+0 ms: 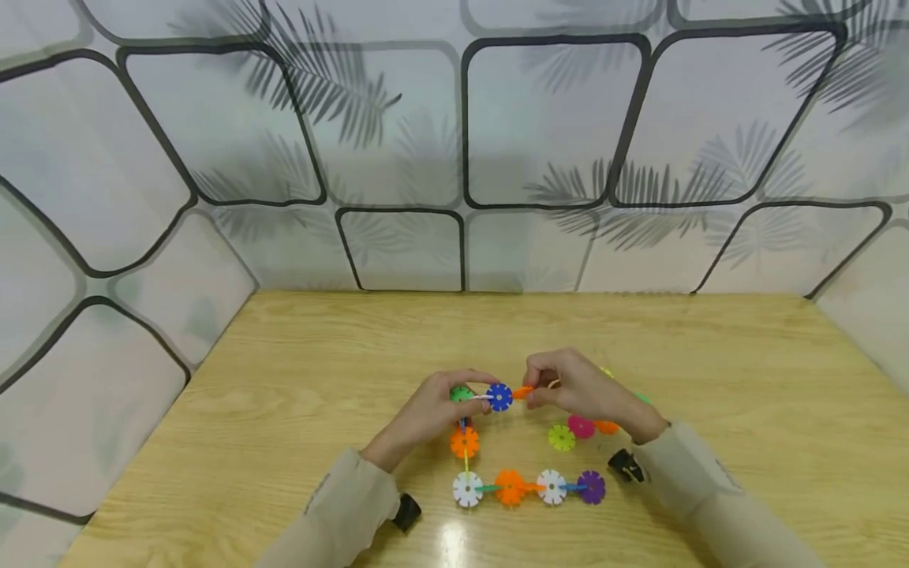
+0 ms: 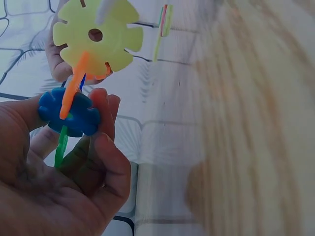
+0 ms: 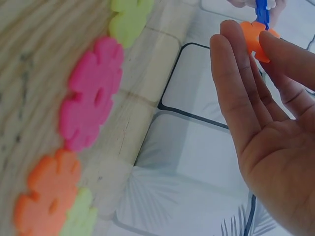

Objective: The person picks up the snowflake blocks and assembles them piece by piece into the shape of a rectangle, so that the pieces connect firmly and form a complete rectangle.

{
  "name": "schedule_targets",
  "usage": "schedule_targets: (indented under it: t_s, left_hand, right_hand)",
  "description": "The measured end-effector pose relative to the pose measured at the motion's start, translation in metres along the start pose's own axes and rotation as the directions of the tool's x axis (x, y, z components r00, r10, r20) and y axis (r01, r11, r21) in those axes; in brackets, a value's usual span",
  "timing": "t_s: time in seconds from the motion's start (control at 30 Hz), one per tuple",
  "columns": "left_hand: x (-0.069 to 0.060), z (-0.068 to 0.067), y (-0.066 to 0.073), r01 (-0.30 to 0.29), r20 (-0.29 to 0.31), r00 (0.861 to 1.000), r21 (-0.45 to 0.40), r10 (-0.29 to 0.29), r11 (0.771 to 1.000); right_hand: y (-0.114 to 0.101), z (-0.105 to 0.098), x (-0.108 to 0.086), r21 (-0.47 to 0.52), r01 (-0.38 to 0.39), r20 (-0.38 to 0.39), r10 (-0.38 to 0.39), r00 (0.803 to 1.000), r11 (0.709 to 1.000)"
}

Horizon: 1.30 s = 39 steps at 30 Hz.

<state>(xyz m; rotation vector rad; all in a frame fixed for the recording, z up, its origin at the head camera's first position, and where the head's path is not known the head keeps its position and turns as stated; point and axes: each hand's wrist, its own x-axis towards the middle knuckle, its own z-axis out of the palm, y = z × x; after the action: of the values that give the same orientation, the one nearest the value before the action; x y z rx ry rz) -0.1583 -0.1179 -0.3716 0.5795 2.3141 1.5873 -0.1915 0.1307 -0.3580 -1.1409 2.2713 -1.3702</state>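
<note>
My left hand pinches the chain of notched discs near a white disc, which appears edge-on beside a blue disc. My right hand pinches an orange disc between thumb and fingers; it joins the blue disc's right side. A green disc sits by the left fingers. Down from there the chain runs through an orange disc to a white disc, then right to a purple disc. In the left wrist view, the left hand is around a blue disc.
Loose discs lie on the wooden table by the right forearm: yellow-green, pink and orange, with others partly hidden. A patterned covering rises behind the table. Black pieces are at both wrists.
</note>
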Motion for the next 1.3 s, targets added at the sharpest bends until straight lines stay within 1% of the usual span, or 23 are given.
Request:
schedule_targets:
  t_s: [0.13,0.23,0.3,0.47,0.57,0.7,0.77,0.9,1.03,1.17,1.23,1.3]
  left_hand:
    - [0.000,0.001,0.000,0.012,-0.010,1.000,-0.008,-0.012,1.000]
    - [0.000,0.002,0.000,0.012,-0.014,1.000,-0.012,-0.012,1.000]
    - [-0.001,0.002,-0.001,0.010,-0.011,1.000,-0.021,-0.011,1.000]
    - [-0.003,0.005,-0.002,0.013,-0.007,1.000,-0.058,-0.013,0.998]
    - [-0.004,0.008,-0.002,0.007,0.013,1.000,-0.069,-0.006,0.998]
    - [-0.003,0.009,-0.001,0.020,0.028,0.999,-0.057,-0.018,0.998]
    - [-0.003,0.009,0.000,0.037,0.022,0.999,-0.053,-0.035,0.998]
    - [-0.005,0.009,0.001,0.047,0.031,0.998,-0.043,-0.046,0.998]
    - [-0.006,0.010,0.002,0.073,0.040,0.997,-0.033,-0.071,0.997]
    - [-0.005,0.008,0.001,0.105,0.044,0.994,-0.043,-0.103,0.994]
    - [-0.003,0.008,-0.001,0.110,0.053,0.993,-0.057,-0.107,0.992]
    - [-0.001,0.008,-0.002,0.100,0.066,0.993,-0.074,-0.095,0.992]
  right_hand:
    - [-0.001,0.002,-0.001,-0.020,0.008,-0.003,-0.008,1.000,1.000]
    - [-0.002,0.004,0.000,-0.053,0.020,-0.008,-0.021,1.000,0.998]
    - [-0.003,0.006,0.000,-0.071,0.020,-0.015,-0.021,1.000,0.997]
    - [-0.004,0.012,0.000,-0.105,0.048,-0.024,-0.051,0.998,0.993]
    - [-0.005,0.013,0.000,-0.128,0.061,-0.015,-0.063,0.998,0.990]
    - [-0.004,0.013,-0.001,-0.181,0.090,-0.010,-0.093,0.996,0.979]
    - [-0.003,0.013,0.000,-0.201,0.117,-0.014,-0.122,0.992,0.973]
    - [-0.003,0.017,0.001,-0.211,0.142,-0.015,-0.149,0.989,0.967]
    - [-0.003,0.020,0.002,-0.222,0.113,-0.007,-0.117,0.993,0.968]
    - [-0.005,0.020,0.003,-0.223,0.082,-0.003,-0.085,0.996,0.971]
    - [-0.004,0.018,0.002,-0.203,0.073,-0.006,-0.076,0.997,0.976]
    - [-0.005,0.015,0.001,-0.170,0.064,-0.016,-0.068,0.998,0.983]
